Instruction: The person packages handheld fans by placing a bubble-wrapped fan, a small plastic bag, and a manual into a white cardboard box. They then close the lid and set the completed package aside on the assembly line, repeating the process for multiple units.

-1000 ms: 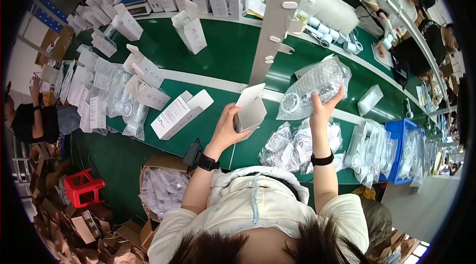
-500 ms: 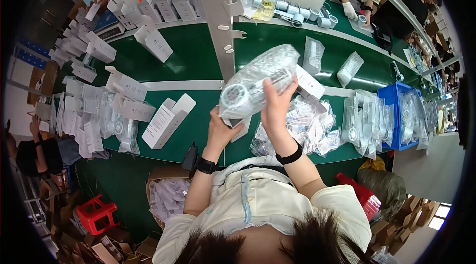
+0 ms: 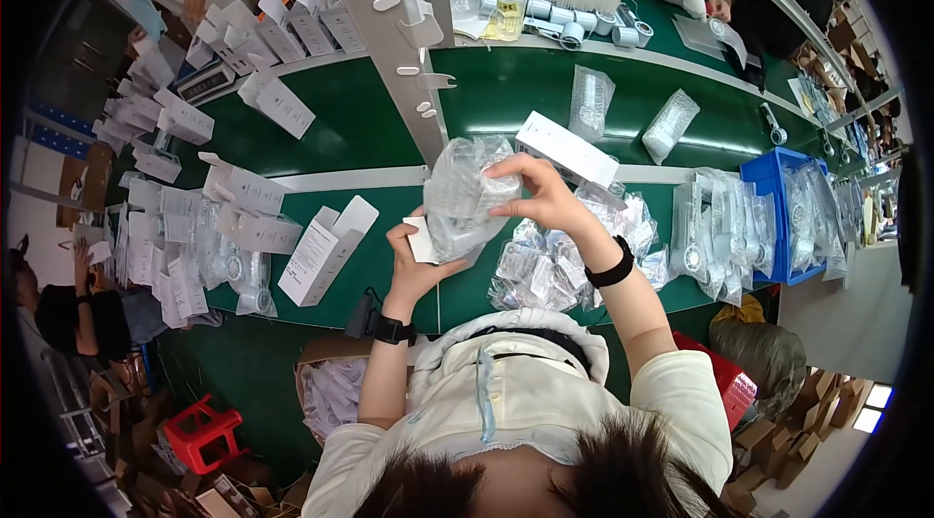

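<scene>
My left hand (image 3: 418, 273) is closed around a small white box (image 3: 421, 242), most of which is hidden under a bubble-wrapped handheld fan (image 3: 455, 202). The wrapped fan stands over the mouth of this box; how far it sits inside cannot be seen. With bent fingers, my right hand (image 3: 545, 195) grips the upper right side of the bubble wrap. Just beyond that hand lies a closed white box (image 3: 566, 148). Under my right forearm is a pile of small clear packets (image 3: 540, 270). Left of my left hand, a white box with raised flaps (image 3: 326, 250) lies on the green bench.
Wrapped fans (image 3: 705, 226) lie beside a blue bin (image 3: 769, 173) on the right. Several open white boxes (image 3: 248, 189) crowd the left. A grey metal post (image 3: 394, 41) rises ahead. Two bubble-wrapped pieces (image 3: 671, 125) lie on the farther bench. A red stool (image 3: 204, 435) stands lower left.
The wrapped fan has swung from a slanted position to more upright over the box in my left hand. My right hand has moved to the wrap's upper right side.
</scene>
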Available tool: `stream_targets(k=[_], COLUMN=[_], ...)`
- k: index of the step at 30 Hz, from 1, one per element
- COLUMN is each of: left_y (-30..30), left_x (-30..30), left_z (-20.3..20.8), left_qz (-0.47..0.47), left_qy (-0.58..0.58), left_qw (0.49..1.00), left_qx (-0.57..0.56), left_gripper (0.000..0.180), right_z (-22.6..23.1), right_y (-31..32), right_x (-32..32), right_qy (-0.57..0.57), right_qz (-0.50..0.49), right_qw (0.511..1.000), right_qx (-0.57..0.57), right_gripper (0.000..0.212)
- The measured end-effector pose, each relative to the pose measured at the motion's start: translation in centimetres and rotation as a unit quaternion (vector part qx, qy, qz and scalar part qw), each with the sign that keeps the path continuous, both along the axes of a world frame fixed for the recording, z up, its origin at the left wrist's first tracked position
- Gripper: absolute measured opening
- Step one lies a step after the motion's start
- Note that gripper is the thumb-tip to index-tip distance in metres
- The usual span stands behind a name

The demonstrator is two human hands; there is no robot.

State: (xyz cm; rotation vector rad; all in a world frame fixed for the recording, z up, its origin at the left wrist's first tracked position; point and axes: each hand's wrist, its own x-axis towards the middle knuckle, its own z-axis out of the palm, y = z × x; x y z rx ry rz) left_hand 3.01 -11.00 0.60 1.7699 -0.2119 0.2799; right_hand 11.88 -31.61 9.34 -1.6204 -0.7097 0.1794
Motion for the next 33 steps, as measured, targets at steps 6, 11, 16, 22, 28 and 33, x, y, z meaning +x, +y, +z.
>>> stream_targets(k=[6,11,16,22,28,33], left_y=[-0.6,1.5,3.7,5.1,3.7,2.9], left_x=[-0.5,-1.3,-3.4,-4.8,-2.6,-3.5], left_z=[2.1,-0.7,-2.9,-3.5,-4.0,-4.1], left_qz=[0.009,0.075,0.163,0.221,0.189,0.179], left_qy=[0.072,0.002,-0.002,0.028,-0.031,-0.038], left_qw=[0.995,0.996,0.984,0.972,0.980,0.983], left_qx=[0.074,0.039,0.073,0.074,0.049,0.013], left_gripper=[0.078,0.079,0.079,0.078,0.081,0.079], right_z=[0.7,-5.5,-10.2,-5.3,-6.8,-6.8], right_y=[1.9,-4.5,-7.0,-3.4,6.8,12.3], right_x=[-1.0,4.0,4.4,9.3,21.6,20.8], right_qy=[-0.355,-0.173,-0.087,-0.174,-0.480,-0.566], right_qz=[0.080,-0.254,-0.228,-0.129,-0.085,0.146], right_qw=[0.903,0.914,0.689,0.704,0.518,0.265], right_qx=[-0.228,-0.264,-0.683,-0.676,-0.703,-0.767], right_gripper=[0.040,0.053,0.079,0.061,0.025,0.020])
